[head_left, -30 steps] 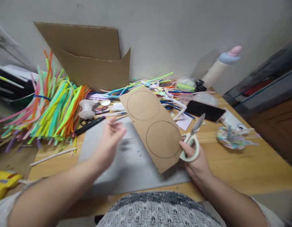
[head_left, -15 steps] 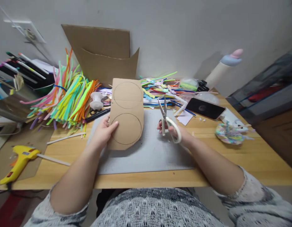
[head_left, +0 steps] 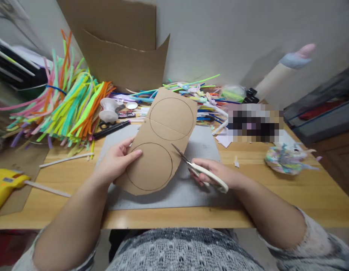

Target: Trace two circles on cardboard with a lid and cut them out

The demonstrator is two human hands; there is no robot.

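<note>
A piece of brown cardboard [head_left: 163,145] with two circles drawn on it is tilted above the grey mat [head_left: 208,150]. My left hand [head_left: 118,158] grips its left edge, thumb on top and the other fingers mostly hidden underneath. In my right hand [head_left: 209,173] is a pair of white-handled scissors [head_left: 188,162]. One blade lies over the cardboard's right edge, between the two circles; the other blade seems to be beneath, out of sight.
Bundled pipe cleaners [head_left: 69,101] and a white spool [head_left: 108,110] stand at the left, with a yellow glue gun [head_left: 7,184] nearer me. Larger cardboard [head_left: 129,67] leans on the wall. To the right lies a pastel fuzzy craft piece [head_left: 287,160].
The cardboard has turned clockwise and tilted. The scissors have swung left, from pointing up apart from the cardboard to its right edge. My view has shifted closer.
</note>
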